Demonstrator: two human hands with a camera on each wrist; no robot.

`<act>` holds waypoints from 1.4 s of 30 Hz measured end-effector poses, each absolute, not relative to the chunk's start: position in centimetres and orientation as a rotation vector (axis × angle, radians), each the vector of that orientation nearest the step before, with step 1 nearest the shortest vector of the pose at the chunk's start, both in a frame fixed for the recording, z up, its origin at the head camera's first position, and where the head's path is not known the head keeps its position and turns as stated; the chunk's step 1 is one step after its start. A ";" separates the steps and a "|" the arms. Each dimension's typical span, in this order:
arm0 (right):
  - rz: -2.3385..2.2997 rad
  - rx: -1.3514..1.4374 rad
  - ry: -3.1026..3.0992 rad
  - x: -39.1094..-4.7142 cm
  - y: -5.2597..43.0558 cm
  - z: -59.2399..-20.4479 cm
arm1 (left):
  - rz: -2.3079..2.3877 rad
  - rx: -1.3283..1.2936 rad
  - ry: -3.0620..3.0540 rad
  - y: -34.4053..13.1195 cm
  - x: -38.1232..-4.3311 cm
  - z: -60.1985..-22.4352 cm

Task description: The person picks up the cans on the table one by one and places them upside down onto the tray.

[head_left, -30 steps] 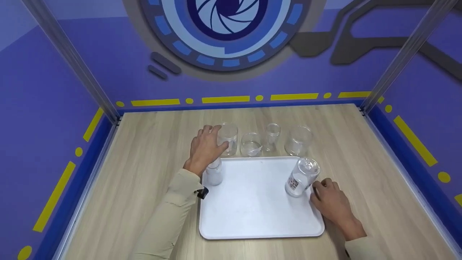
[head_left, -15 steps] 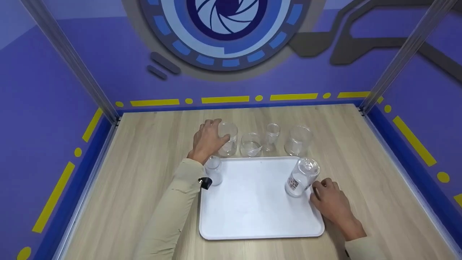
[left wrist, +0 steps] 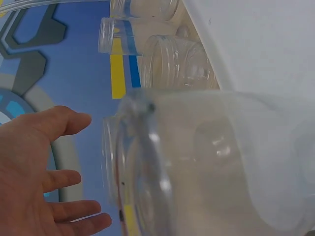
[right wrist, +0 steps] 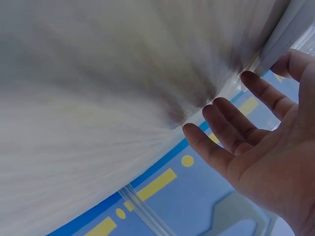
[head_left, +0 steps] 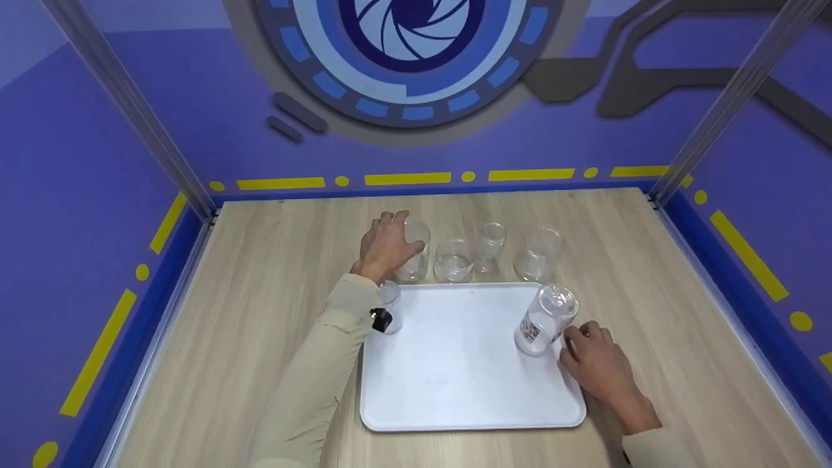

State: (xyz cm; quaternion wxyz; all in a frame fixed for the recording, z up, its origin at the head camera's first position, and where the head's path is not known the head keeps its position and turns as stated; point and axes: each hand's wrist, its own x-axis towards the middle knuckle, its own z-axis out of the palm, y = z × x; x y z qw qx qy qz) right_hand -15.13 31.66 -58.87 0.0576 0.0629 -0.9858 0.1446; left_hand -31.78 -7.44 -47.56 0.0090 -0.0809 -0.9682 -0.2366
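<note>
Fingers point(left wrist: 74, 210) of the left hand point(head_left: 385, 247) spread loosely apart beside the leftmost rear glass point(head_left: 413, 265).

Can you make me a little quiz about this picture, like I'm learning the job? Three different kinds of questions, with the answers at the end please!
1. Count: how many clear glass vessels stand behind the white rectangular tray?
2. True or false: the right hand is wrapped around the tall clear cylindrical glass with a dark printed pattern.
3. Name it: which vessel behind the tray is the left hand nearest to?

Key:
1. Four.
2. False; it is beside the tray's right edge.
3. The leftmost clear cylindrical glass.
</note>
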 end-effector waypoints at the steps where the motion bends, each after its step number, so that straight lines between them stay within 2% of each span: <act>1: 0.438 0.188 -2.989 -15.1 31.7 -58.9 | -0.735 -0.250 -3.036 -7.2 -31.8 -47.6; 42: 0.472 0.180 -2.974 -15.4 31.6 -59.0 | -0.832 -0.221 -2.995 -6.1 -32.8 -49.1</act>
